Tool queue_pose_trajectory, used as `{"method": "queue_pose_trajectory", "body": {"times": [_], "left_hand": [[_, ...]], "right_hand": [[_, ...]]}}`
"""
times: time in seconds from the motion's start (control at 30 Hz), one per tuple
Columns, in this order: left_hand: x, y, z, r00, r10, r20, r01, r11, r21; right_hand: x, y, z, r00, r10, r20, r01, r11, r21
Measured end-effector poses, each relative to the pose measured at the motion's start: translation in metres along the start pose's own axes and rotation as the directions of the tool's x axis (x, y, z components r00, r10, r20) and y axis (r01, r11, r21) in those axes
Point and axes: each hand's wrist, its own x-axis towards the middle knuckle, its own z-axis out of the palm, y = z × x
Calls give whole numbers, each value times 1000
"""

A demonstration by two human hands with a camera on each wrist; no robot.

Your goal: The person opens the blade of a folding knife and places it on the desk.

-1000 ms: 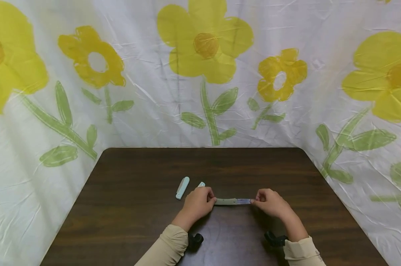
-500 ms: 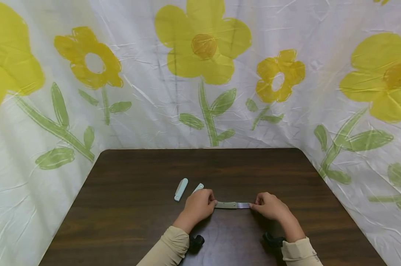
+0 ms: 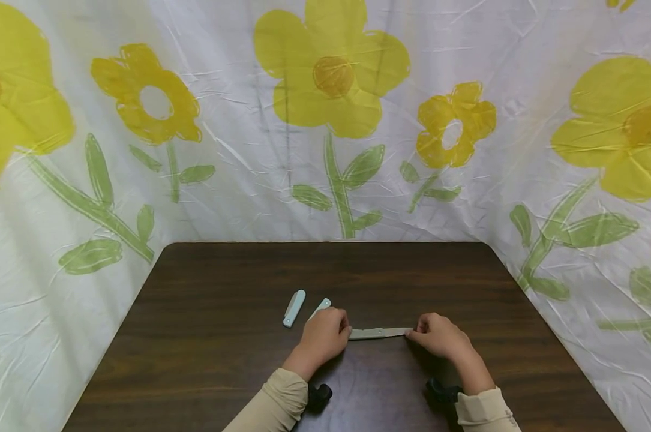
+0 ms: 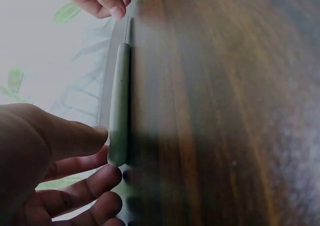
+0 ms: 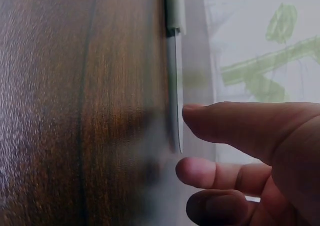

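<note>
A folding knife (image 3: 365, 334) with a pale green handle lies stretched out, blade unfolded, between the two hands close over the table. My left hand (image 3: 324, 333) pinches the handle's end with thumb and fingers; the handle (image 4: 119, 105) shows side-on in the left wrist view. At the other end, my right hand (image 3: 438, 336) holds the blade's tip region by thumb and fingertips. In the right wrist view the thumb meets the narrow blade (image 5: 178, 95), and the index fingertip sits just past its point.
A light blue folded pocketknife (image 3: 294, 308) lies on the dark wooden table (image 3: 222, 288), left of the hands. Another light blue knife (image 3: 322, 305) is partly hidden behind the left hand. A white curtain (image 3: 239, 180) with yellow flowers surrounds the table's far side.
The green knife has rolled about its length: its blade looked broad and shiny before, and now looks narrow and dull. Both hands stay nearly in place, with the view shifting slightly.
</note>
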Motion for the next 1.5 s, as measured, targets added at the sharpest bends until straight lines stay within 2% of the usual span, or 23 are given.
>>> {"method": "queue_pose_trajectory", "body": {"times": [0.27, 0.43, 0.63, 0.93, 1.13, 1.37, 1.5], "left_hand": [[2, -5, -10, 999, 18, -41, -21, 998, -67], [2, -9, -17, 998, -9, -59, 7, 999, -42], [0, -17, -21, 996, -44, -73, 41, 998, -39], [-1, -30, -28, 986, -99, -136, 91, 994, -63], [-1, -37, -35, 982, -138, -131, 127, 988, -92], [-4, -40, -35, 984, -162, -78, 149, 978, -146], [-3, -40, -34, 984, -168, -63, 159, 979, -124]], "right_hand": [[1, -4, -1, 999, -30, -21, 31, 999, 33], [0, -11, -1, 996, -67, -62, 70, 996, 59], [0, -22, -1, 983, -137, -125, 154, 979, 132], [5, -36, 2, 967, -206, -151, 235, 949, 211], [9, -48, 6, 962, -239, -135, 266, 932, 246], [15, -60, 13, 957, -271, -108, 290, 921, 261], [18, -68, 17, 950, -294, -102, 311, 914, 260]]}}
